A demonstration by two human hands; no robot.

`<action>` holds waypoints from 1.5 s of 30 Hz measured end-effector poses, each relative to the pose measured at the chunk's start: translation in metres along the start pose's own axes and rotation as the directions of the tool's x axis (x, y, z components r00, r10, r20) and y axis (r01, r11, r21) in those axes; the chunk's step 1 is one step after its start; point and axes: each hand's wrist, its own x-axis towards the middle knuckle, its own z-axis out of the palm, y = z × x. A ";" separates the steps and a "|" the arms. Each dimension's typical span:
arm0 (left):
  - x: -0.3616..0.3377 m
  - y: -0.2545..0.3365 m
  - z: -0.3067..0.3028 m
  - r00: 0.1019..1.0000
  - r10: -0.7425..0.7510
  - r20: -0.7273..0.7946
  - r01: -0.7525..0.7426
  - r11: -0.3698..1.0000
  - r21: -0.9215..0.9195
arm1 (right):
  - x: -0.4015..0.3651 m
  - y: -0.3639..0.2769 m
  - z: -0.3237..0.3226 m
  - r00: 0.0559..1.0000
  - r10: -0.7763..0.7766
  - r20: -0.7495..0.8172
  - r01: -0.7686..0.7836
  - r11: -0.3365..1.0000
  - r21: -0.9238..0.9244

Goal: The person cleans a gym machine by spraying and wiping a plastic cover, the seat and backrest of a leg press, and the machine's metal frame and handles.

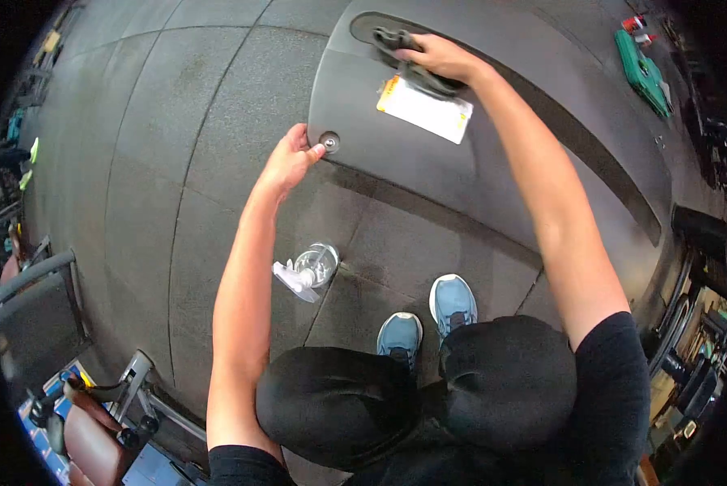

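A large dark grey panel [493, 174] with rounded corners extends from the top centre to the right. My left hand [292, 158] grips its lower left corner, thumb on the face beside a round metal fitting [329, 142]. My right hand [440, 61] is closed on a dark cloth [432, 83], slightly blurred, over the panel's upper left part. Just below the cloth lies a white label with an orange edge [428, 111], its top partly covered. An elongated recess [369, 27] shows above the cloth.
A clear spray bottle [316, 263] with a white trigger head stands on the dark tiled floor [242, 89], near my shoes [453, 301]. A green case [641, 73] and red-capped bottles [635, 24] are at the upper right. Gym-like equipment [35, 283] lines both sides.
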 end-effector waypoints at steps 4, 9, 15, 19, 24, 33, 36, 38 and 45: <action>-0.002 0.005 0.001 1.000 -0.001 -0.017 0.001 1.000 -0.022 | -0.155 0.076 -0.043 0.981 0.183 -0.058 -0.186 0.980 -0.065; -0.001 0.004 0.000 1.000 0.007 0.000 -0.007 0.999 -0.039 | -0.405 0.203 -0.070 0.795 0.428 -0.429 -0.476 0.879 -0.007; -0.004 0.013 0.000 0.996 -0.084 -0.021 0.086 0.994 0.063 | -0.391 0.077 0.020 0.826 0.094 -0.556 -0.332 0.878 -0.345; 0.005 0.003 -0.007 0.998 -0.064 0.005 0.063 0.997 0.053 | -0.294 -0.010 0.100 0.965 -0.082 -0.248 -0.042 0.888 -0.458; 0.000 0.006 -0.006 0.997 -0.081 -0.020 0.082 0.996 0.039 | -0.166 -0.084 0.148 0.904 -0.427 0.000 0.338 0.716 -0.611; 0.001 0.007 -0.001 0.992 -0.119 -0.038 0.120 0.992 0.034 | -0.161 -0.002 0.096 0.874 -0.248 -0.418 -0.008 0.852 -0.524; 0.009 0.001 -0.007 0.989 -0.139 -0.043 0.141 0.988 0.062 | -0.150 0.036 0.050 0.875 -0.045 -0.481 -0.186 0.888 -0.421; 0.016 -0.007 -0.011 0.988 -0.136 -0.072 0.140 0.989 0.056 | -0.157 0.023 0.004 0.944 0.243 -0.221 -0.292 0.930 -0.222; 0.014 -0.020 -0.022 0.988 -0.135 -0.075 0.136 0.991 -0.001 | -0.295 0.104 -0.037 0.889 0.260 -0.377 -0.368 0.896 -0.249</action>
